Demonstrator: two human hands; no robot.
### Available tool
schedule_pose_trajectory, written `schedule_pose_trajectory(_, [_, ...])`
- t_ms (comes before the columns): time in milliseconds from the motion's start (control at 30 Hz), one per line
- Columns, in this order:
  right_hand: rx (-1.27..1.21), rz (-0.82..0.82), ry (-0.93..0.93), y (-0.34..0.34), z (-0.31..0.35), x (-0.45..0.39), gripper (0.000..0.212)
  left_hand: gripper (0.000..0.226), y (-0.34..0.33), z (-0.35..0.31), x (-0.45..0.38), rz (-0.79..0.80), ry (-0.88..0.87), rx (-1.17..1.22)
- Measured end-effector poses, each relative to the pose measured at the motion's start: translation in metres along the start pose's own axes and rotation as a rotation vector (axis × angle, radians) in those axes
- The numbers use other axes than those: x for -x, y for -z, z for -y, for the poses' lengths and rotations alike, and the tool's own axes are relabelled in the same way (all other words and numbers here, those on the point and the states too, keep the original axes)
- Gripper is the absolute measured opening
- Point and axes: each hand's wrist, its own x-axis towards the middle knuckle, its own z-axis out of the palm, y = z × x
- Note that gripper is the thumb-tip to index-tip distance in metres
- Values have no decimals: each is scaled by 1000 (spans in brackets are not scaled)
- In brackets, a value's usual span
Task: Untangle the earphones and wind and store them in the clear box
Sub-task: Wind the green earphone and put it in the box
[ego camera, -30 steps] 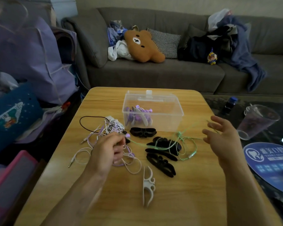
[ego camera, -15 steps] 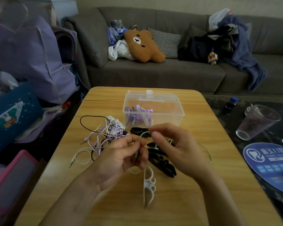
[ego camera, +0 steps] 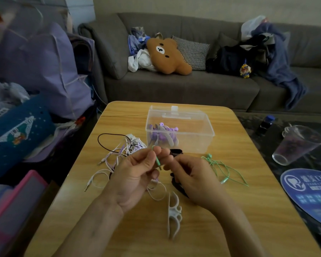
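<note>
Pinching green plug [ego camera: 158, 162], left hand [ego camera: 135, 175] had regrouped w/ right hand [ego camera: 191, 179], prob. gripping black winder; winding looked next, box [ego camera: 202, 141] at 12.

1. I see the box [ego camera: 180, 129] on the bench [ego camera: 239, 191] toward its far middle, wound earphones [ego camera: 162, 134] inside at its left end.
2. Tangled cables [ego camera: 119, 151] lie left of the box, trailing toward the bench's left edge.
3. My left hand [ego camera: 135, 175] and right hand [ego camera: 193, 177] are close together in front of the box, a jack plug [ego camera: 158, 162] between them.
4. A loose earphone cable [ego camera: 224, 169] lies right of my right hand.
5. One winder [ego camera: 173, 215] lies nearest me, below the hands.
6. A cup [ego camera: 296, 144] is right of the bench; the sofa [ego camera: 193, 86] is behind it.
</note>
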Motion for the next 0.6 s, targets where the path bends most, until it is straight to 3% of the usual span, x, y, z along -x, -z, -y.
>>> schedule_pose_trajectory(200, [204,-37,112,-15,-2,-1,15,17,-16,-4,2,-132,-40,107])
schedule_pose_trajectory(367, [313,-5,161,-24,-2,0,22,10,-13,1,-6,-172,-160,-58])
schedule_pose_trajectory(467, [317,-56,102,-25,0,1,14,9,-14,4,-6,-209,-303,-238])
schedule_pose_trajectory(600, [250,-238,-71,-19,-4,-4,29,29,-13,-2,-10,-287,-288,-4])
